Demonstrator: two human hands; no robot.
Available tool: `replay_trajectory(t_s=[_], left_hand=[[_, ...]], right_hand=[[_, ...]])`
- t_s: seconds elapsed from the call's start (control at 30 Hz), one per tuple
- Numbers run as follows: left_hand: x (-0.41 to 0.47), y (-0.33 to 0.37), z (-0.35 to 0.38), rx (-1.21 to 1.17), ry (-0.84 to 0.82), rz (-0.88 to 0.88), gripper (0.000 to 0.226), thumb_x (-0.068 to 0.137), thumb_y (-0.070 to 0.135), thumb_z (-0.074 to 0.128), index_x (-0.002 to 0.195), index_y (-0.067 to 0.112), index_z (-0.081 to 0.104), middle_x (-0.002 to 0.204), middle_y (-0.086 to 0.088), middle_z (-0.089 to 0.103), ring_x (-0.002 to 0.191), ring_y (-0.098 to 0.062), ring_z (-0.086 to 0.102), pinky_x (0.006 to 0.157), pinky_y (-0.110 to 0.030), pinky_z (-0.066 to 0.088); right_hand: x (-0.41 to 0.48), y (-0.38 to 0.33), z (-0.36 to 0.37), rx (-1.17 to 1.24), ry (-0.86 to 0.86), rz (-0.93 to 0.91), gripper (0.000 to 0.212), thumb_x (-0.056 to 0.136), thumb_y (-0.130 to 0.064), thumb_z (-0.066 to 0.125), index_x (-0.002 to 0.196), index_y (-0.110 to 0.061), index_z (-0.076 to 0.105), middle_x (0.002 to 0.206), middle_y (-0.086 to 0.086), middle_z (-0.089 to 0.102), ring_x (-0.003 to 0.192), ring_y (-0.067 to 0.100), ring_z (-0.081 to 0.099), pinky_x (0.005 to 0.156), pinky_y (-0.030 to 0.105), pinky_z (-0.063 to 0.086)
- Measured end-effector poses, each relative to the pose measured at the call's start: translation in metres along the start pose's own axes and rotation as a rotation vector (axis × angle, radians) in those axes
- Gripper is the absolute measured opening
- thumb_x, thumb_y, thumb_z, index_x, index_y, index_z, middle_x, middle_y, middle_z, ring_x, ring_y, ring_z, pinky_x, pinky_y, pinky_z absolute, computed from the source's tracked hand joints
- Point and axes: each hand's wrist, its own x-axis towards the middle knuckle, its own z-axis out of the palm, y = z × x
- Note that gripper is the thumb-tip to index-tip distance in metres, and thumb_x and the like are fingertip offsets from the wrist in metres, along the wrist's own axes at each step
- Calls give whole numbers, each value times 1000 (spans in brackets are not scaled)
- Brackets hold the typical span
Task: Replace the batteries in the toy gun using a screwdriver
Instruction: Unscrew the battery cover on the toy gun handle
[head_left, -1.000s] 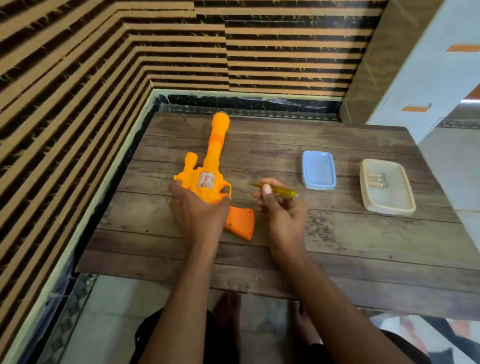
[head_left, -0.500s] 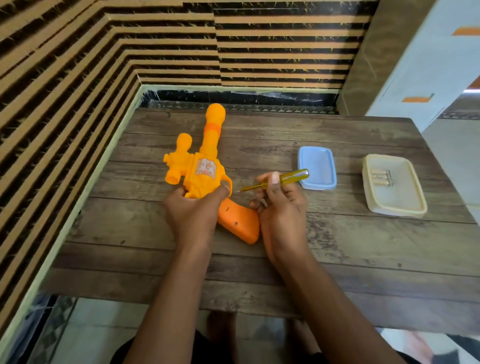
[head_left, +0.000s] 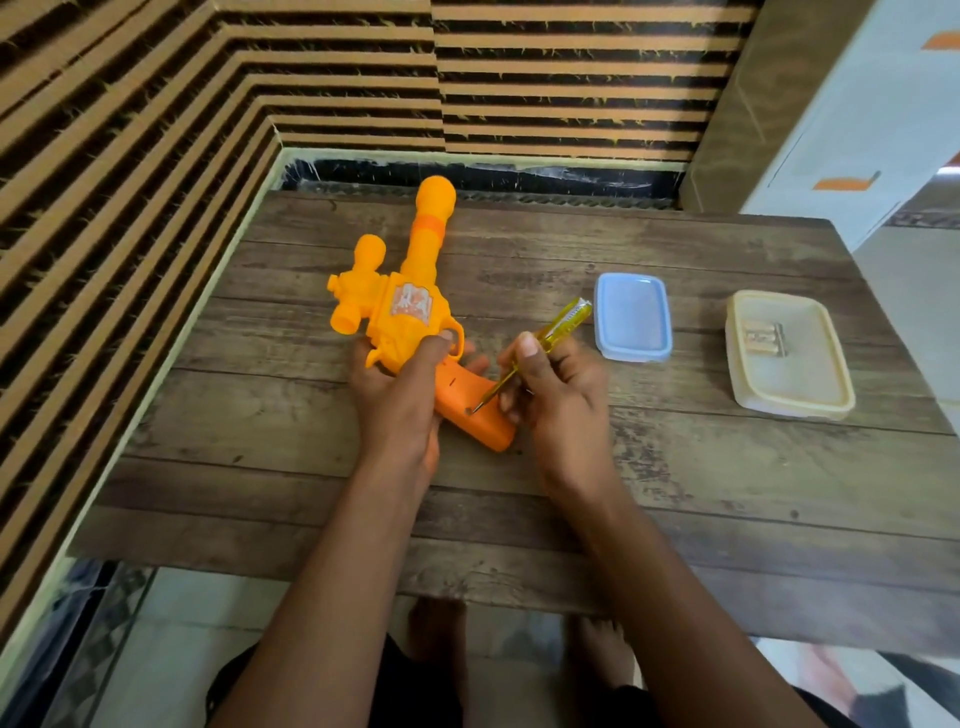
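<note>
The toy gun (head_left: 410, 312) on the wooden table (head_left: 727, 467) looks light, hard and slippery, so the left hand (head_left: 400, 395) grips its middle tight while the right hand (head_left: 558, 400) pinches the screwdriver (head_left: 540, 345), tip on the handle's screw.

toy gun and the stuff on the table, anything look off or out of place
Nothing stands out. The toy gun is held by the left hand, the screwdriver in the right hand has its tip at the grip's screw hole, and the batteries lie in the open cream container.
</note>
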Motion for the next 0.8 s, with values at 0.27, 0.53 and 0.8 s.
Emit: replay_trajectory(t_s=[0.27,0.53,0.8], left_hand=[[7,-6,0,63,21,11,15,87,-2,75,100,4,72,92,-18,76,74,-25,75,63,-41,63],[8,-4,0,107,26,-2,7,85,0,77,90,4,73,82,-11,77,68,-21,75,60,-34,60],[3,2,0,74,16,-34,9,87,-2,75,91,5,72,72,-3,78,62,-14,75,53,-28,58]], right_hand=[[-2,1,-1,-50,-64,-74,27,99,-27,55,95,-2,64,72,3,69,59,12,58,58,29,48],[3,0,-3,-299,-124,-194,20,101,-32,57,96,-14,63,89,15,70,73,25,65,70,51,55],[0,-12,-6,-418,-135,-337,23,92,-14,74,113,-16,64,84,9,63,71,26,59,66,52,50]])
